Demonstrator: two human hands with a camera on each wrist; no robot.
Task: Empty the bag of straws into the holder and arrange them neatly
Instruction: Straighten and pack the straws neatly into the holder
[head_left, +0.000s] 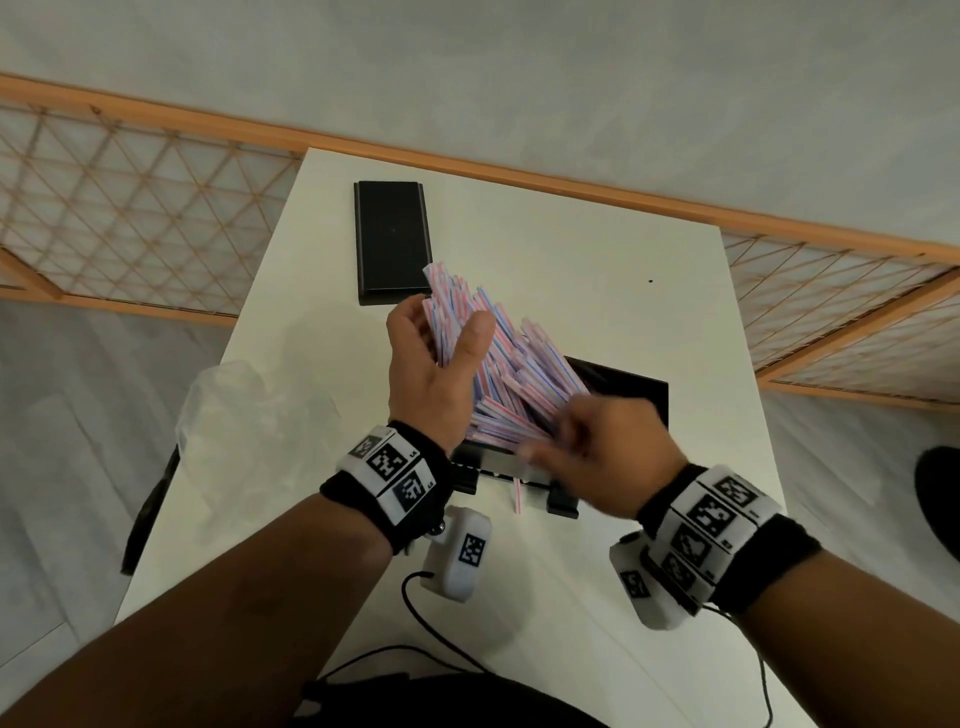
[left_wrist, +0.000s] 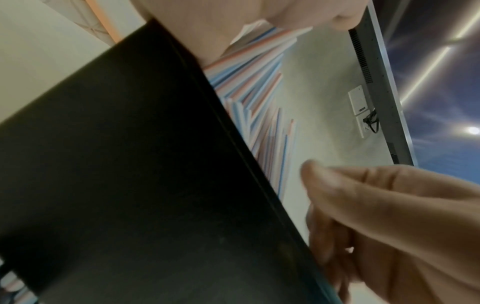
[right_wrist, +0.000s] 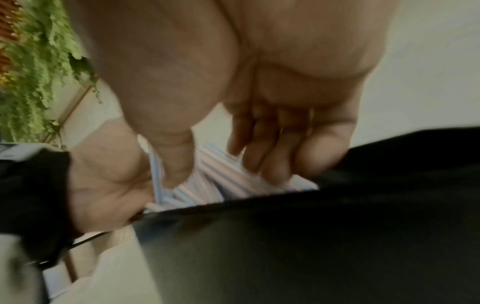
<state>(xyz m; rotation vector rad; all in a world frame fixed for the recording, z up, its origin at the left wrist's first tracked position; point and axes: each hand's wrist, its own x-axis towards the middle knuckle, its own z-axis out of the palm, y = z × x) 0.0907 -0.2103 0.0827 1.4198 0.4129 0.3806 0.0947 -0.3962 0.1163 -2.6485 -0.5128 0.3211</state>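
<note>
Straws (head_left: 498, 364) fanned, leaning out of black holder (head_left: 631, 387) on counter (head_left: 571, 270). Left hand (head_left: 436, 364) gripping upper ends; right hand (head_left: 597, 452) blurred, fingers curled among lower ends, grip indeterminate.

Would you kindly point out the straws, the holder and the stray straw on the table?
straws (head_left: 498, 353), head view, middle of the fanned bunch.
holder (head_left: 634, 389), head view, far black wall.
stray straw (head_left: 517, 493), head view, its middle, lying on the table in front of the holder.
</note>
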